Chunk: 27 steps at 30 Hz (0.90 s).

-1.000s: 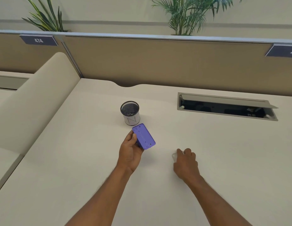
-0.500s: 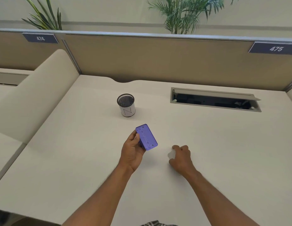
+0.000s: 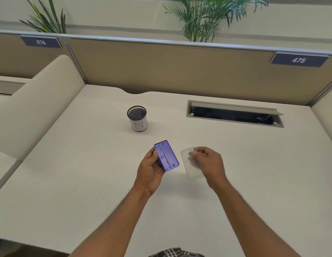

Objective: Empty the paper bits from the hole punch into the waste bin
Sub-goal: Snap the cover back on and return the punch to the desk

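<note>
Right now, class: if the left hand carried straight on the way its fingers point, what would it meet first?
Probably the mesh waste bin. The left hand, holding the purple hole punch, points up the desk roughly toward it, with bare desktop between, though depth is uncertain.

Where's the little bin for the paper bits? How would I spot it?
Look at the long beige desk. Near its middle, beyond both hands, stands the waste bin. It is the only small round cup: black mesh rim, white wrap with an "N" on it.

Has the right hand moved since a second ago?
Yes. The right hand has lifted a clear cover off the desk, closer to the punch.
</note>
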Available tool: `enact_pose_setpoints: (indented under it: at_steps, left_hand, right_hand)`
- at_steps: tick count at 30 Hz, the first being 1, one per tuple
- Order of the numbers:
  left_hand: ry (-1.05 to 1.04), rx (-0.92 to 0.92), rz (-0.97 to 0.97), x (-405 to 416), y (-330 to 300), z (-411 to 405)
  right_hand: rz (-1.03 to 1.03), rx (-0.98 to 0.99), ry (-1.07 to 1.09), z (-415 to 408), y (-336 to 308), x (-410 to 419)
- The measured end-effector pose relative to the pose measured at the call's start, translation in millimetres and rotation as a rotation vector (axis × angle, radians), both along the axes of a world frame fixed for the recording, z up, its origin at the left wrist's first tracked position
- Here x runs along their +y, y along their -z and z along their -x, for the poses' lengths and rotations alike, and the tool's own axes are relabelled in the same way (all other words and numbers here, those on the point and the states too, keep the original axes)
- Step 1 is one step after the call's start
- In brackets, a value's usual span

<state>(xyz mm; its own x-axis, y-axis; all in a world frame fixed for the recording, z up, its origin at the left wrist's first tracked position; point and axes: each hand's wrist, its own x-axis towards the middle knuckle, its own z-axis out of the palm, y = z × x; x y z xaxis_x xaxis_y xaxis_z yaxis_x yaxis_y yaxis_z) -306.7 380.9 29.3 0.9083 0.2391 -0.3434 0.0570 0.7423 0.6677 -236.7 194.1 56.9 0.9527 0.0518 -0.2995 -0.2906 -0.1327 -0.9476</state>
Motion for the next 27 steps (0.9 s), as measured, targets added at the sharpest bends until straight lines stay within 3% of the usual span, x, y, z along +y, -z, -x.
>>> enact_pose_setpoints:
  at_steps: [3, 9, 13, 22, 27]
  left_hand:
    - [0.010, -0.007, -0.009, -5.5, -2.9, -1.7]
    - [0.045, -0.012, -0.032, -20.8, -7.3, -6.2]
    - [0.093, -0.038, -0.080, -29.3, -11.7, -8.1]
    - [0.095, -0.070, -0.016, -27.1, -15.2, -11.3]
    - [0.111, -0.106, 0.053, -26.2, -14.1, -13.8]
  right_hand:
    - [-0.081, -0.035, 0.012, -3.1, -18.8, 1.0]
    - [0.427, -0.446, -0.033, 6.6, -27.8, 16.3]
    - [0.577, -0.621, -0.097, 15.8, -30.2, 34.9]
    - [0.417, -0.637, -0.165, 31.5, -22.6, 47.6]
    - [0.487, -0.704, -0.312, 31.9, -19.9, 41.2]
